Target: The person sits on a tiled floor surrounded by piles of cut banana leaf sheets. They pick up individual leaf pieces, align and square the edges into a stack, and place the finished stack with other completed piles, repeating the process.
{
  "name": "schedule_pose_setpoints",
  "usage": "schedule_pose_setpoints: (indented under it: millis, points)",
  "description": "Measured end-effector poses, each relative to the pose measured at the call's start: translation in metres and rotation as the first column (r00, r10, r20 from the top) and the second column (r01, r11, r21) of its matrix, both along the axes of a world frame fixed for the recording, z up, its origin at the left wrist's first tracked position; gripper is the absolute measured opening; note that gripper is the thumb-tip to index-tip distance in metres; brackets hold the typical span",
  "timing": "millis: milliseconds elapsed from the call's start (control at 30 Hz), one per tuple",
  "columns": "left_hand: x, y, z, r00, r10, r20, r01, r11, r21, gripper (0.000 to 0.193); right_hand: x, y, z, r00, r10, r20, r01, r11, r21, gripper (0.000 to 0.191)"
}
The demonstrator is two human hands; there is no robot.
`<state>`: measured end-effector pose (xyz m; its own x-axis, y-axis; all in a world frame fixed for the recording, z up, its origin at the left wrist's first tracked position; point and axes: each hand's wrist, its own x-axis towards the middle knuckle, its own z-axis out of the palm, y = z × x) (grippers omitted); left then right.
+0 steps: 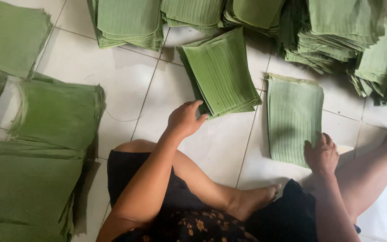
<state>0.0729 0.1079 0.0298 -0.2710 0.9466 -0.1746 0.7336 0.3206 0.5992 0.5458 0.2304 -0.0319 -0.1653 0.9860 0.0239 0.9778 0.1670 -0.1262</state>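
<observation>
Head view looked down on a person seated on a tiled floor [126, 85], legs folded, amid stacks of cut green leaf sheets.

The left hand [185, 118] rested on the near corner of a tilted stack [220, 71], fingers curled over its edge and thumb on top, closed lightly on the corner sheets. The right hand [321, 154] lay spread and flat, fingers apart, on the near end of a second stack [294, 114], pressing rather than gripping.

Both stacks sat on the floor just ahead of the knees, close together but not touching. The left one's long axis ran diagonally, from the hand up and away to the right; the right one's ran nearly straight away from the person, short edge nearest. Ribs on the sheets followed the long axis on both.

The sheets looked thin, light and limp, likely to tear along the ribs and to slide over one another. A whole stack would probably sag if lifted by one corner, so a hold along a short edge, or under the middle, seemed safer.

Larger piles [54, 116] lay to the left, and more heaps [328, 31] crowded the far side.
</observation>
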Motion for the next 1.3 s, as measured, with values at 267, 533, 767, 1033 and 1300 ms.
schedule_pose_setpoints:
  millis: [267, 533, 767, 1033, 1300]
  points:
    - [-0.053, 0.059, -0.031, 0.858, 0.164, 0.487, -0.331, 0.902, 0.278, 0.040, -0.207, 0.058, 0.041, 0.922, 0.356, -0.150, -0.336, 0.931, 0.144, 0.045]
    - [-0.091, 0.101, -0.085, 0.560, 0.279, 0.780, -0.646, 0.736, 0.201, 0.029, -0.482, 0.161, 0.029, 0.682, 0.727, -0.079, -0.683, 0.672, 0.288, 0.056]
    - [-0.105, 0.111, -0.099, 0.484, 0.308, 0.819, -0.638, 0.765, 0.089, 0.029, -0.622, 0.227, 0.036, 0.743, 0.583, 0.330, -0.630, 0.775, 0.048, 0.103]
    - [-0.103, 0.105, -0.094, 0.413, 0.260, 0.873, -0.594, 0.803, 0.042, 0.031, -0.632, 0.257, 0.070, 0.639, 0.661, 0.394, -0.607, 0.747, -0.270, 0.056]
    - [-0.095, 0.094, -0.090, 0.459, 0.231, 0.858, -0.587, 0.803, 0.099, 0.033, -0.591, 0.277, 0.081, 0.816, 0.562, 0.132, -0.519, 0.815, -0.258, 0.065]
